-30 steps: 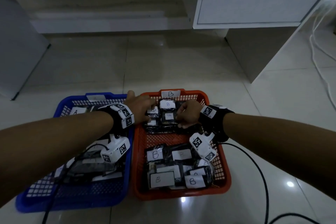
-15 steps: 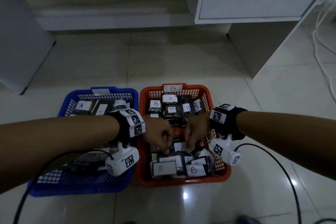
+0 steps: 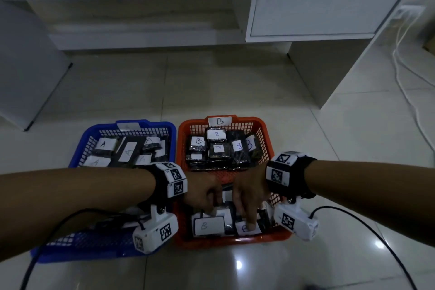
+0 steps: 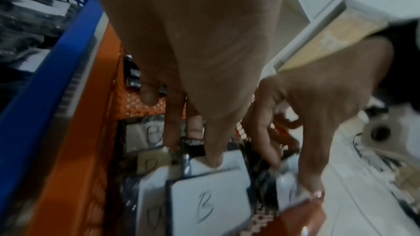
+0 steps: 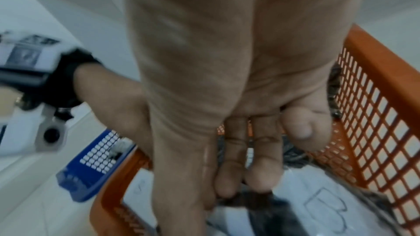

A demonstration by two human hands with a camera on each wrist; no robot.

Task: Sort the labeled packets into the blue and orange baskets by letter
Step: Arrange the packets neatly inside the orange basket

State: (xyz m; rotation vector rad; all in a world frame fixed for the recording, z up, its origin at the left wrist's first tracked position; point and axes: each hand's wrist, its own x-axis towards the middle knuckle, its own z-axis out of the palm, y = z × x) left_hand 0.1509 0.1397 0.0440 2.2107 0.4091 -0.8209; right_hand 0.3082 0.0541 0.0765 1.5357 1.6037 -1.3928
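Observation:
The orange basket (image 3: 233,242) carries a "B" tag and dark packets with white B labels, one pile at the back (image 3: 217,147) and one at the front (image 3: 208,226). Both hands are down in the front pile. My left hand (image 3: 207,205) has straight fingers; its thumb tip presses a white label (image 4: 204,200). My right hand (image 3: 244,216) has its thumb on the front-right B packet (image 3: 242,229) and its fingertips (image 5: 259,180) behind that packet's dark edge, pinching it. The blue basket (image 3: 77,253) on the left holds packets labelled A (image 3: 103,145).
The baskets stand side by side on a glossy tiled floor. A white cabinet (image 3: 317,0) hangs at the back right, with white cords (image 3: 412,106) on the floor beside it. A grey panel (image 3: 26,66) stands at the left. Black wrist-camera cables (image 3: 367,226) trail toward me.
Both hands left the back pile of the orange basket and came toward me onto the front pile, where they have settled lower among the packets.

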